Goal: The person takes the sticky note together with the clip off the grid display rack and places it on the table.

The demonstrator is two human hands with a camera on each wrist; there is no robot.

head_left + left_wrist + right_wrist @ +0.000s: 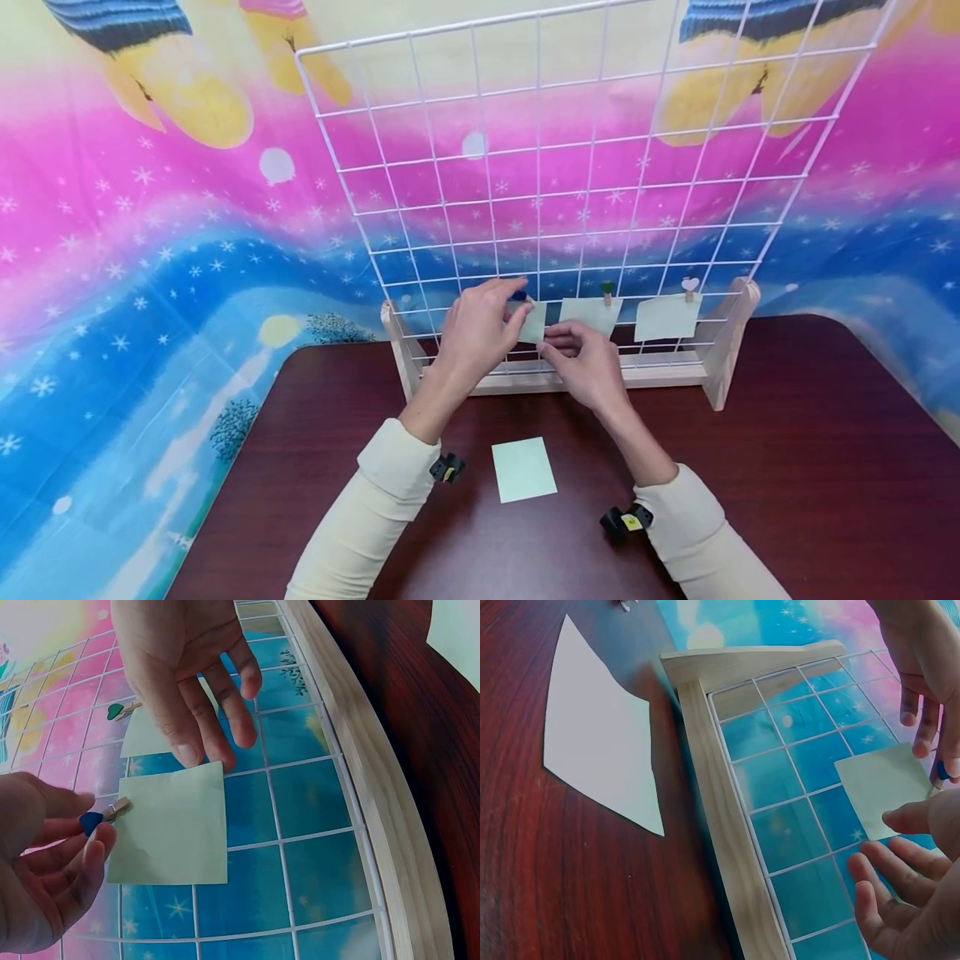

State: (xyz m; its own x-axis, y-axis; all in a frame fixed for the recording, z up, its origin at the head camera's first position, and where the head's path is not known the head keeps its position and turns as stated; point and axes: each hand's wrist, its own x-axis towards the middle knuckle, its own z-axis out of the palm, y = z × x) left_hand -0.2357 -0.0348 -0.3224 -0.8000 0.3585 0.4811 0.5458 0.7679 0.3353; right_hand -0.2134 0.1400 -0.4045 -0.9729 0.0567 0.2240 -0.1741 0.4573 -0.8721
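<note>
My left hand (pixel 480 329) is at the wire grid, its thumb and fingers around a small wooden clothespin (pixel 116 808) with a blue heart. The clothespin sits on the edge of a pale green paper note (pixel 169 829), which lies against the grid wires. At that note's lower right corner in the head view, my right hand (pixel 588 362) pinches the edge with thumb and forefinger, the other fingers loosely bent. To the right hang another note (pixel 588 312) under a green-heart clothespin (pixel 607 290) and a third note (pixel 666 318) under a pale-heart clothespin (pixel 690 287).
One loose pale green note (pixel 524 470) lies on the dark red-brown table (pixel 810 467), in front of the grid. The white wire grid (pixel 538 150) stands in a wooden base (pixel 663 375) with side supports. Behind it hangs a colourful printed cloth (pixel 187 250).
</note>
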